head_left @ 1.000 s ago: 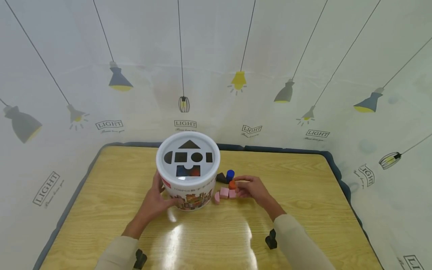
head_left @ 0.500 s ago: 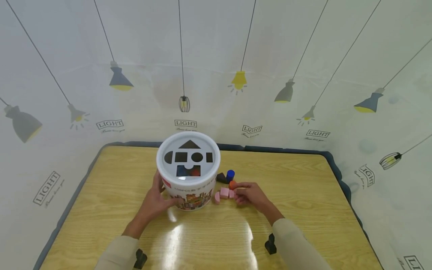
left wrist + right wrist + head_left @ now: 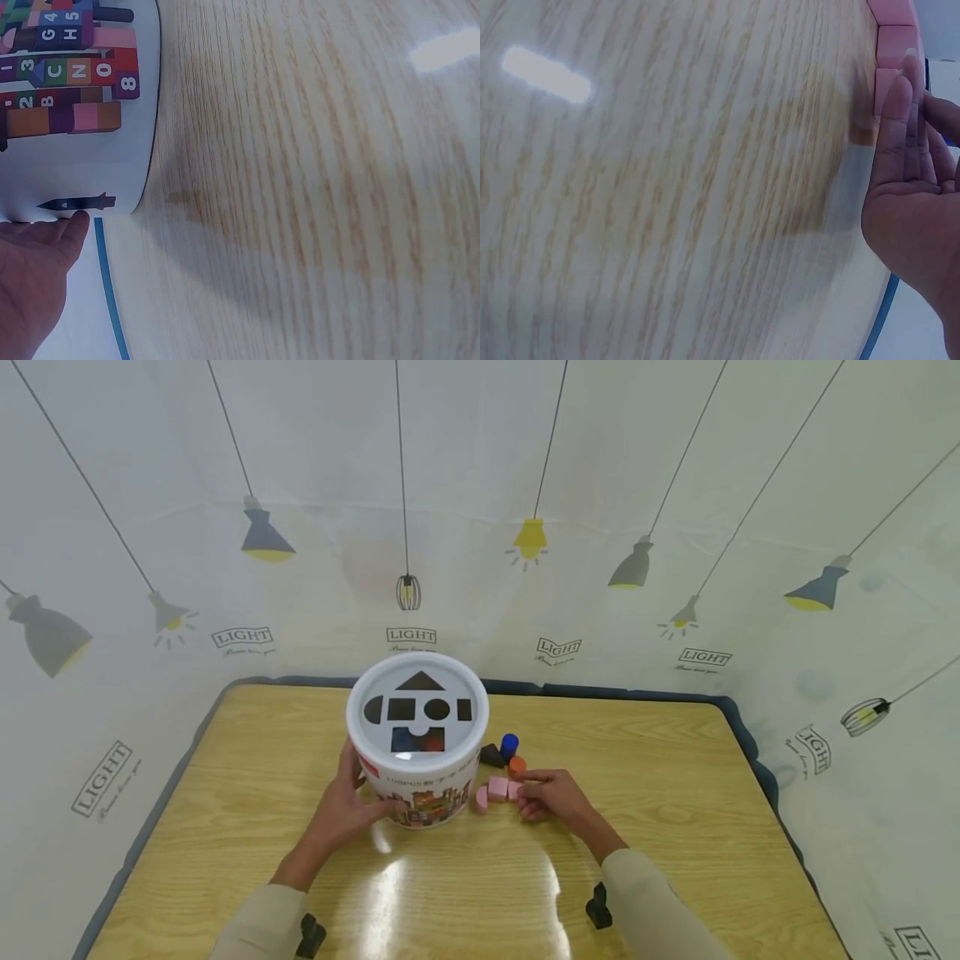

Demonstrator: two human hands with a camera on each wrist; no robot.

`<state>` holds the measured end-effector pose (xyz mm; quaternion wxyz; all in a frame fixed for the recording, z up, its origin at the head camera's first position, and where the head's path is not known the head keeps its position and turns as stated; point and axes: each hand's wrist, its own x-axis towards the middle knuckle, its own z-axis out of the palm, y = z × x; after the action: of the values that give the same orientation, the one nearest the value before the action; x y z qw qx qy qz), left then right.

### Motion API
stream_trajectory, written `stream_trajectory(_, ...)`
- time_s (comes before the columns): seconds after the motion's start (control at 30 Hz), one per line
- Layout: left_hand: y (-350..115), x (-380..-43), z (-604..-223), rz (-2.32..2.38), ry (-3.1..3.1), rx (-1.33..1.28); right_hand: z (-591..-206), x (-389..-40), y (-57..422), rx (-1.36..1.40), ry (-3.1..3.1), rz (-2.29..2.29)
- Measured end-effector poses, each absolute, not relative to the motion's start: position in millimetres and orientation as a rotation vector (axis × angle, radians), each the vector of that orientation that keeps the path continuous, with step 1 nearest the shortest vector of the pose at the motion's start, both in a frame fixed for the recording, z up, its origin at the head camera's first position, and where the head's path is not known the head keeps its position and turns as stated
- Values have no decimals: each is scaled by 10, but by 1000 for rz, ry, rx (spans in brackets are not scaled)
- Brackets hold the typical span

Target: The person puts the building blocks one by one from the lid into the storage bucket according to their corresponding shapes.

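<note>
A white bucket (image 3: 417, 760) with shape holes in its lid (image 3: 420, 710) stands upright on the table. My left hand (image 3: 347, 802) grips its left side, thumb across the front; in the left wrist view fingertips of the left hand (image 3: 34, 277) meet the bucket's lower wall (image 3: 75, 169). Right of the bucket, my right hand (image 3: 552, 795) reaches leftward. Its outstretched fingers touch the rightmost pink block (image 3: 514, 790), partly hiding it. Another pink block (image 3: 497, 789) and a pink half-round block (image 3: 482, 799) continue that row. Behind sit an orange block (image 3: 517, 766) and a blue cylinder (image 3: 509, 745).
A black block (image 3: 491, 755) lies against the bucket's right side. The wooden table (image 3: 660, 793) has a dark padded edge (image 3: 600, 693) along the back. A lamp-printed white curtain (image 3: 480, 468) surrounds it. Small black devices (image 3: 598, 906) sit at the wrists.
My right hand has moved down from the orange block to the rightmost pink block, which sits slightly farther left. The left hand and bucket stay in place.
</note>
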<state>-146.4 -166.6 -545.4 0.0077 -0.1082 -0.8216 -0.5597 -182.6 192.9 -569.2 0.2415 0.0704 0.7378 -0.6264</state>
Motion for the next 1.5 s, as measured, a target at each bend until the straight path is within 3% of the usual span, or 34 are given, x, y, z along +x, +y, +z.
stream_trajectory(0.6,-1671,-1470,-5460,-1743,-2560,-356,-5669,-1848,1745,83,2199,-1423)
stream_trajectory(0.87,-1593,-1330,-5079,-1743,-2591,-362,-5649,-1851,1658,29,2297,-1288)
stream_trajectory(1.2,-1663,-1450,-5426,-1749,-2586,-335,-5597,-1815,1593,-77,2442,-1161)
stream_trajectory(1.5,-1661,-1460,-5438,-1749,-2575,-324,-5621,-1831,1699,64,2355,-1384)
